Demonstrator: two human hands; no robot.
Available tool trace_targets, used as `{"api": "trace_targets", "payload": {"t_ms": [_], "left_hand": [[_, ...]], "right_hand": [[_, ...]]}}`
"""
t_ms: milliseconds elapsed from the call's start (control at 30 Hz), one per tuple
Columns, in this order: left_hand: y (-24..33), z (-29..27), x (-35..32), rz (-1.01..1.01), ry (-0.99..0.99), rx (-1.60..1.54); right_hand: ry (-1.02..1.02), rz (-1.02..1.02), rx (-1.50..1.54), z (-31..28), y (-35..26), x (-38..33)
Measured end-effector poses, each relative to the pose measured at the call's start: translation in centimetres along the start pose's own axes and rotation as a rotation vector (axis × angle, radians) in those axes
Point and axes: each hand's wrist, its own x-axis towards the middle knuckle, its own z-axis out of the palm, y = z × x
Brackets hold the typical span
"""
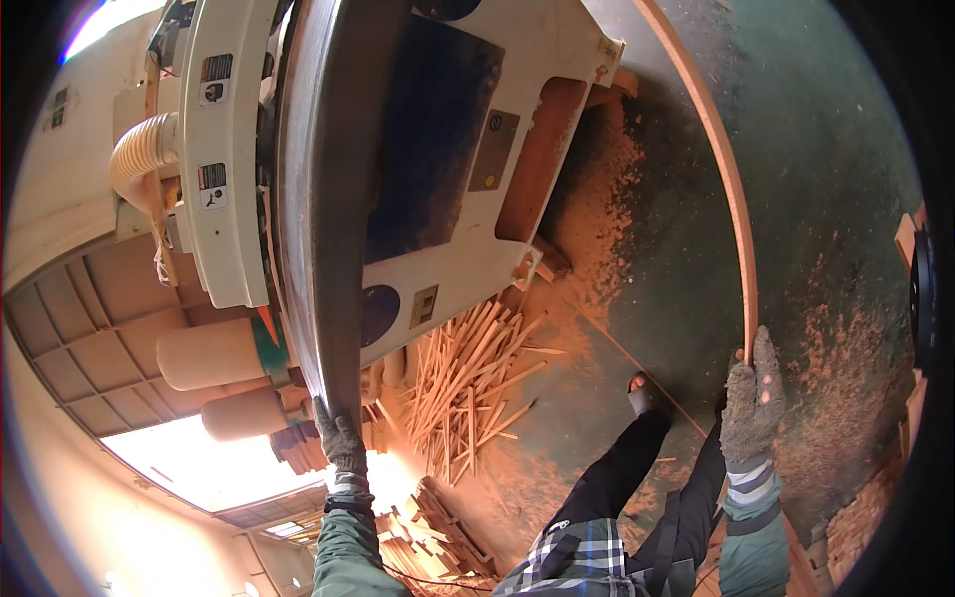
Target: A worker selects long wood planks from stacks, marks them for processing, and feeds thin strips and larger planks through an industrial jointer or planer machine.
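Observation:
My right hand (753,406), in a worn grey glove, grips the near end of a long, thin wooden strip (734,189). The strip reaches up past the top of the view, held out to the right of a large cream-coloured woodworking machine (453,254). My left hand (341,440), gloved in grey too, rests with its fingers stretched out against the near end of the machine's long metal table (328,199). Nothing shows in that hand, though its palm is hidden. Both my forearms wear green sleeves with pale striped cuffs.
Loose wooden sticks (473,388) lie heaped beside the machine's base, with more stacked wood (438,537) nearer me. Sawdust (597,199) covers parts of the green floor (816,149). A ribbed hose (144,154) joins the machine's upper housing (224,149). A thin stick (637,363) lies by my foot.

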Motion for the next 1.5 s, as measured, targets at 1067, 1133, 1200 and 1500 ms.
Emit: {"api": "trace_targets", "payload": {"t_ms": [1067, 1133, 1200, 1500], "left_hand": [[0.4, -0.7, 0.2, -0.039, -0.014, -0.051], [0.5, -0.6, 0.3, -0.044, -0.006, -0.081], [0.7, -0.8, 0.4, -0.059, -0.025, -0.020], [5.4, -5.5, -1.7, 0.015, 0.013, -0.071]], "right_hand": [[0.026, -0.067, -0.024, 1.3, -11.3, -0.6], [0.044, 0.003, 0.094, 1.4, -13.2, -1.3], [0.039, -0.023, 0.050, 0.8, -14.1, -2.2], [0.086, -0.261, -0.230, -6.7, -17.3, -6.0]]}}
